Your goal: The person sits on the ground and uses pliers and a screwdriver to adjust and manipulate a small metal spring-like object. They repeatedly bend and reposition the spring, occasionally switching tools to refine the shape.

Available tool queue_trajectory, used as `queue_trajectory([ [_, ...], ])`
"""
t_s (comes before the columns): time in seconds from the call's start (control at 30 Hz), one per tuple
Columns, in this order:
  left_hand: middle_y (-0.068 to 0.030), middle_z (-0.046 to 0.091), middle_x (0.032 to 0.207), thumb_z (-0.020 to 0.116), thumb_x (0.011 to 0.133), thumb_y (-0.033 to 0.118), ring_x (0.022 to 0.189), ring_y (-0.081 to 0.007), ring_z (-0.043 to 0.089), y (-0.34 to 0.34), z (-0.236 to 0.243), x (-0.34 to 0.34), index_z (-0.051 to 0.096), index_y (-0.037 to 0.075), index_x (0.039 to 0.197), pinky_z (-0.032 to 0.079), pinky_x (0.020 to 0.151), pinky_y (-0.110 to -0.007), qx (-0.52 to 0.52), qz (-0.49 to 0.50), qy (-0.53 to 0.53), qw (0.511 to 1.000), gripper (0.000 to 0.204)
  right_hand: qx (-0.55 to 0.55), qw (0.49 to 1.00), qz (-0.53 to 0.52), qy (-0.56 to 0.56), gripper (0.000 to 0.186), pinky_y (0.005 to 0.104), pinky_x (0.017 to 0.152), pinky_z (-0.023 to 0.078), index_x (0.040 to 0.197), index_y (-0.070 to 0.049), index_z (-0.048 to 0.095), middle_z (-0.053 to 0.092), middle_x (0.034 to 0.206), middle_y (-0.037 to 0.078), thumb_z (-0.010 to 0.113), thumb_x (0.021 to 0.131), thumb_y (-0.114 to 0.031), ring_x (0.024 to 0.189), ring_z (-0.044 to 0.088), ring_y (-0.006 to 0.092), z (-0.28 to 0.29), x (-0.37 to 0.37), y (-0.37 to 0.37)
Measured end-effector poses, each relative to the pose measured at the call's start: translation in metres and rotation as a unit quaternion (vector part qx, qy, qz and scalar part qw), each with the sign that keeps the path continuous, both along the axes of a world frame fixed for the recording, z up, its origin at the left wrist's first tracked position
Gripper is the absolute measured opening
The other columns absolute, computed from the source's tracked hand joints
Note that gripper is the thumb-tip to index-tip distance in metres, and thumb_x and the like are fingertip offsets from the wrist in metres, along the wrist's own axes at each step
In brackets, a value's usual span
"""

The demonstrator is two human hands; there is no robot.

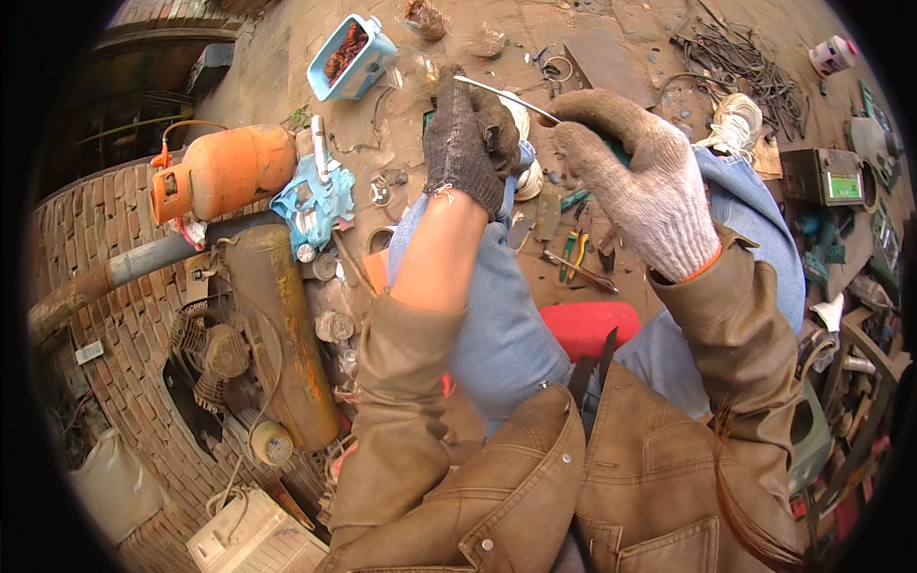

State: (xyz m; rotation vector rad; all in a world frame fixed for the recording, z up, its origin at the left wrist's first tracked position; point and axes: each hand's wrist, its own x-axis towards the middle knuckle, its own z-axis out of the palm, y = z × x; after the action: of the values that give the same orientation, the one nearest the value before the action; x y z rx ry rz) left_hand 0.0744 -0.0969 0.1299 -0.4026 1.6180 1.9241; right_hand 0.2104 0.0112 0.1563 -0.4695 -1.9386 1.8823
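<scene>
My left hand (463,143), in a dark knitted glove, is closed near the upper middle, around something dark that I cannot make out. A thin metal rod (506,97) slants from above its fingertips down to my right hand (635,172). That hand, in a light grey-brown glove, curls round the rod's lower end, where a dark green piece shows partly hidden by the fingers. Below, between my denim-clad knees, lie pliers (573,253) with yellow-green handles and other small tools. A red padded object (587,325) is between my legs.
At left are an orange gas cylinder (234,167), blue plastic (310,205), a long pipe (153,263) and a rusty compressor (282,334). A pale blue container (349,62) sits ahead. At right are tangled cables (750,76), a battery-like box (817,177) and green tool cases (884,239).
</scene>
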Motion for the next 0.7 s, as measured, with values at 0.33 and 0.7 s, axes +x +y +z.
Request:
queue_trajectory([
  [0.33, 0.0030, 0.047, 0.055, 0.058, 0.096, 0.045, 0.041, -0.0116, 0.043, -0.005, 0.002, -0.013, 0.053, 0.020, 0.080, 0.028, 0.035, -0.026, 0.006, 0.023, 0.027, 0.999, 0.030, 0.270, 0.963, 0.010, 0.019, 0.017, 0.0378, 0.064, 0.053, 0.093, -0.004, 0.069, 0.067, 0.082, 0.016, 0.070, 0.081, -0.016, 0.071, 0.066, 0.0337, 0.003, 0.007, 0.007],
  [0.7, 0.0032, 0.057, 0.065, 0.060, 0.096, 0.043, 0.048, -0.0077, 0.050, -0.011, -0.019, -0.025, 0.061, 0.017, 0.092, 0.035, 0.039, -0.024, -0.060, -0.002, 0.219, 0.974, 0.026, 0.354, 0.935, 0.000, 0.027, 0.019, 0.0383, 0.060, 0.053, 0.093, -0.009, 0.069, 0.065, 0.079, 0.011, 0.074, 0.078, -0.019, 0.069, 0.066, 0.0311, 0.002, 0.008, 0.011],
])
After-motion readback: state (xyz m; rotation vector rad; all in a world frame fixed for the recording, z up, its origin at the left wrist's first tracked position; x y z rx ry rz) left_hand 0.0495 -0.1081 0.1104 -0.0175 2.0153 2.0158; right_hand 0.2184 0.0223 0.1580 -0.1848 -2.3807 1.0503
